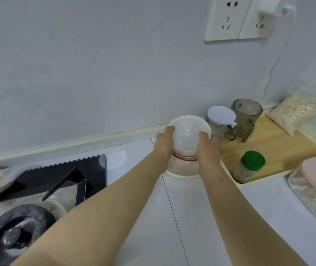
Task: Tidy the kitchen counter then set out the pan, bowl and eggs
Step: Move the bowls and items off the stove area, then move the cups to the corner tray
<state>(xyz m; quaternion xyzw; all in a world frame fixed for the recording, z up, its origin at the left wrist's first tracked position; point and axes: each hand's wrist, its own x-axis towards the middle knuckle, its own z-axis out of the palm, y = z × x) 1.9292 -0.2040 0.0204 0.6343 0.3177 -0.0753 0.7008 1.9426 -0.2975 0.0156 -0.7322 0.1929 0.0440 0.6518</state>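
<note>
White bowl (188, 135) is being held from both sides at the back of the white counter (191, 208), close to the wall. Left hand (164, 144) is curling its fingers around the bowl's left rim; right hand (207, 148) is gripping the right rim likewise. The bowl is sitting over a red-banded dish (184, 160); whether the two are touching cannot be told. Just right, a wooden board (274, 148) is carrying a white-lidded jar (220, 116), a smoky jug (246, 116), a green-capped jar (249, 166) and a bag of oats (297, 112). A black hob (67, 169) is lying well left.
</note>
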